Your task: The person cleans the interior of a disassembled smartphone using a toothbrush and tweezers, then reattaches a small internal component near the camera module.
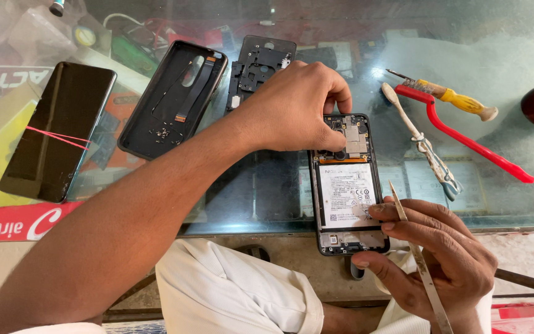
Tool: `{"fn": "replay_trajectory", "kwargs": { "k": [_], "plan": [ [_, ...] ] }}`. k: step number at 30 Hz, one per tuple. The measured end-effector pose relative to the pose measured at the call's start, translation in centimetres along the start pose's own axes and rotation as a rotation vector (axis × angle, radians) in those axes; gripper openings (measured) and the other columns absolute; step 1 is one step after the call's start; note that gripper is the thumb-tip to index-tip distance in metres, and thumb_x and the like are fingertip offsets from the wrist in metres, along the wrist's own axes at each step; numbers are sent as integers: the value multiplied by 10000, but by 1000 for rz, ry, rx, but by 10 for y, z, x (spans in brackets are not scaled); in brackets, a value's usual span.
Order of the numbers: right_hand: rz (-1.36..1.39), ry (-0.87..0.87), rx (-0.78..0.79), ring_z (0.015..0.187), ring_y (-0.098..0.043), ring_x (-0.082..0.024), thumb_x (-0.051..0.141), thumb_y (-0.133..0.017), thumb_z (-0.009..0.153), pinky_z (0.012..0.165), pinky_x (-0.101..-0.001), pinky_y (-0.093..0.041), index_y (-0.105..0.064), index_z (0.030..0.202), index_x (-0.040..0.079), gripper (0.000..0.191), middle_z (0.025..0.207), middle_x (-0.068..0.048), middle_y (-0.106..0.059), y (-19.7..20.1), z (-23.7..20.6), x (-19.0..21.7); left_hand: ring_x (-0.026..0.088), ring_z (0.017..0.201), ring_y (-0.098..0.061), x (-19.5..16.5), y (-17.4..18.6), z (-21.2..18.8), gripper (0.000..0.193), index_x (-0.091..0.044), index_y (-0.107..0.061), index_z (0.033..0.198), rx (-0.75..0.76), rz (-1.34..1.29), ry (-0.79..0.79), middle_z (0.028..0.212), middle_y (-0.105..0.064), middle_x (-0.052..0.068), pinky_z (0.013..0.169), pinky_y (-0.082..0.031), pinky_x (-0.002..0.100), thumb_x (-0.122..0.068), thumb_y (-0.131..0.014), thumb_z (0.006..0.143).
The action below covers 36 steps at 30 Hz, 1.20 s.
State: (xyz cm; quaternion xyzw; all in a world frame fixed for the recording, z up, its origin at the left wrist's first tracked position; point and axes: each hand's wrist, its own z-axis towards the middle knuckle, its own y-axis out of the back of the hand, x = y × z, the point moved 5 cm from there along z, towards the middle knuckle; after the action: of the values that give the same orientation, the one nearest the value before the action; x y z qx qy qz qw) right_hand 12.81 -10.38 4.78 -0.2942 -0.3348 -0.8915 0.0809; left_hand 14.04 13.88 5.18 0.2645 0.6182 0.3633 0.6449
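An opened phone [347,185] lies face down near the front edge of the glass counter [267,192], its white battery and circuit board exposed. My left hand [295,105] reaches across and pinches at the board near the phone's top end, thumb pressed on the camera area. My right hand [434,253] steadies the phone's lower right corner and holds thin metal tweezers [418,256] that point up toward the battery.
A black back cover [171,99] with loose screws and a black inner frame [258,65] lie behind the phone. A dark phone [57,130] with a pink band sits at the left. A toothbrush [418,142], red pry tool [465,139] and yellow-handled tool [458,99] rest at the right.
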Motion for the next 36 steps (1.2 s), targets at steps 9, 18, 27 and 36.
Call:
{"fn": "replay_trajectory", "kwargs": {
  "k": [9,18,27,36],
  "plan": [
    [2,1,-11,1043,-747,-283,241,-930,625,893,-368,-604,-676,955,8,477,1000,-144,-753,1,2,1,192,818,-710,0,1,-1,609,-89,-748,1029,75,19,-31,918,-707,63,738,-569,353,-441,-955,577],
    [-14,-25,-10,1044,-747,-280,231,-927,628,893,-367,-605,-674,956,9,470,1000,-139,-754,2,-1,-1,216,870,-712,-5,3,-3,689,-88,-733,1086,133,58,-21,999,-690,77,767,-572,372,-375,-961,502],
    [482,-186,-185,1164,-741,-242,203,-762,920,993,-384,-660,-646,1192,51,333,1169,-151,-719,15,-13,-11,214,887,-725,0,7,-1,636,-72,-752,1111,132,14,-88,998,-733,83,795,-578,349,-284,-930,539],
    [-289,-567,-66,636,-506,-72,279,-627,1181,639,-242,-385,-603,991,-54,384,764,-30,-570,93,-62,-113,196,832,-718,-4,11,-5,574,-73,-766,1093,145,-11,-88,967,-729,66,737,-571,340,-298,-887,579]
  ]
}}
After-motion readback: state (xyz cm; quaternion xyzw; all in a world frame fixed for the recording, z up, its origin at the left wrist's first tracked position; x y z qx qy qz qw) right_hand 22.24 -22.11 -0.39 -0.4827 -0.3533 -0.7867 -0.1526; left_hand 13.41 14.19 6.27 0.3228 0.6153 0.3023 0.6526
